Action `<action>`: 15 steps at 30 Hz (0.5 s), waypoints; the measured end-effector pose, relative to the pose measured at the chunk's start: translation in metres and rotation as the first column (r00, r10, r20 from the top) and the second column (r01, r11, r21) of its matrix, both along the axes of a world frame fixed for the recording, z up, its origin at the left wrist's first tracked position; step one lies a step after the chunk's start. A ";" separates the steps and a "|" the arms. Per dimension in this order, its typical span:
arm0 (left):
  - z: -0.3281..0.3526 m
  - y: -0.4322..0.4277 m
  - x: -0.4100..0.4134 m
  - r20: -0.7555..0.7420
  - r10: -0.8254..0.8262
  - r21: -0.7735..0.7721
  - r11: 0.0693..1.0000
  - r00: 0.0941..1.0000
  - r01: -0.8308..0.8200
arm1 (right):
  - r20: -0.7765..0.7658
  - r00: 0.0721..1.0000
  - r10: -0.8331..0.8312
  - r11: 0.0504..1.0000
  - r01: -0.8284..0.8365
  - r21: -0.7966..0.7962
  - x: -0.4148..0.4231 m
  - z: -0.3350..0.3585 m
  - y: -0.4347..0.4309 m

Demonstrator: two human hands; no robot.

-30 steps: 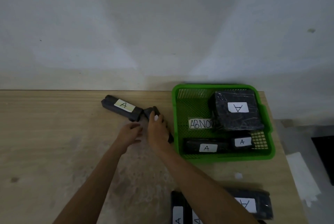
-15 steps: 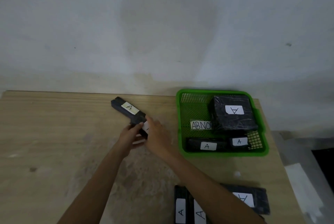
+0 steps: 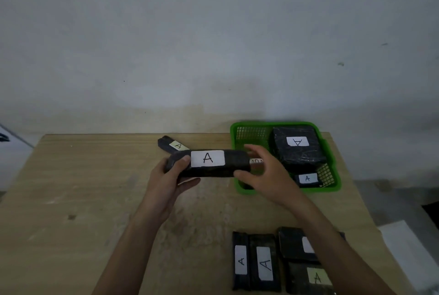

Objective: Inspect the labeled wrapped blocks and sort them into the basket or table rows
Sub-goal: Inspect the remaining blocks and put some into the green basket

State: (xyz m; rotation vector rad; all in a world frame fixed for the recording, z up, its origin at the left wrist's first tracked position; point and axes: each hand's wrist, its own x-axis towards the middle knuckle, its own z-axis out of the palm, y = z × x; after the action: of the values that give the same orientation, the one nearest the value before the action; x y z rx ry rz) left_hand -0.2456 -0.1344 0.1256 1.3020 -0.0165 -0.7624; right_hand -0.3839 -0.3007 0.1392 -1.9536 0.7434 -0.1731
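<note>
I hold a long black wrapped block (image 3: 234, 164) with a white "A" label level above the table, its label facing me. My left hand (image 3: 169, 179) grips its left end, thumb on top. My right hand (image 3: 266, 173) holds its right end between thumb and spread fingers. Behind it another black block (image 3: 172, 146) with a yellowish "A" label lies on the table. The green basket (image 3: 332, 185) at the right holds a large black block (image 3: 298, 149) and a small labeled block (image 3: 307, 179). My right hand covers part of the basket.
Several black labeled blocks (image 3: 263, 263) lie in a row at the table's near right edge, partly under my right forearm. The wooden table (image 3: 71, 187) stands against a grey wall. A white sheet (image 3: 408, 254) lies on the floor to the right.
Both hands picked the block up off the table and turned it level so that its label faces me. The camera view shifted upward and the hands moved nearer.
</note>
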 end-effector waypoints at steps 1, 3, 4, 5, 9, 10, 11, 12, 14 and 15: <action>0.007 0.002 -0.008 0.009 0.002 -0.025 1.000 1.000 -0.001 | 0.014 1.000 -0.027 0.990 0.025 0.138 -0.010 0.007 -0.001; 0.019 0.005 -0.024 0.030 -0.007 -0.057 0.998 1.000 0.009 | 0.079 0.992 -0.102 0.905 0.060 0.421 -0.028 0.018 0.001; 0.023 0.006 -0.032 0.042 -0.018 -0.061 0.998 0.999 0.020 | 0.105 0.985 -0.138 0.851 0.064 0.521 -0.034 0.022 0.004; 0.027 0.006 -0.040 0.056 -0.033 -0.059 0.998 0.998 0.036 | 0.119 0.979 -0.165 0.816 0.067 0.574 -0.038 0.026 0.007; 0.036 0.003 -0.063 0.128 -0.101 -0.004 0.995 0.987 0.102 | 0.136 0.950 -0.281 0.824 0.166 0.542 -0.047 0.029 0.020; 0.037 0.002 -0.067 0.149 -0.110 0.017 0.994 0.983 0.109 | 0.139 0.942 -0.306 0.835 0.196 0.514 -0.048 0.029 0.022; 0.038 0.001 -0.070 0.173 -0.111 0.042 0.994 0.979 0.105 | 0.141 0.937 -0.320 0.845 0.215 0.490 -0.049 0.029 0.024; 0.039 0.001 -0.072 0.194 -0.106 0.059 0.994 0.975 0.096 | 0.144 0.934 -0.326 0.855 0.226 0.467 -0.049 0.029 0.026; 0.041 0.001 -0.075 0.212 -0.087 0.055 0.996 0.973 0.077 | 0.157 0.928 -0.339 0.869 0.244 0.430 -0.049 0.031 0.029; 0.041 0.001 -0.076 0.220 -0.079 0.048 0.996 0.972 0.070 | 0.167 0.922 -0.349 0.871 0.253 0.420 -0.048 0.031 0.030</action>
State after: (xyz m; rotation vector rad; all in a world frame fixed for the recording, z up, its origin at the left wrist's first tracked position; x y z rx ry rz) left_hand -0.3212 -0.1330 0.1666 1.4263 -0.2320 -0.6797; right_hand -0.4324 -0.2706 0.1699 -1.3972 0.8494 -0.4109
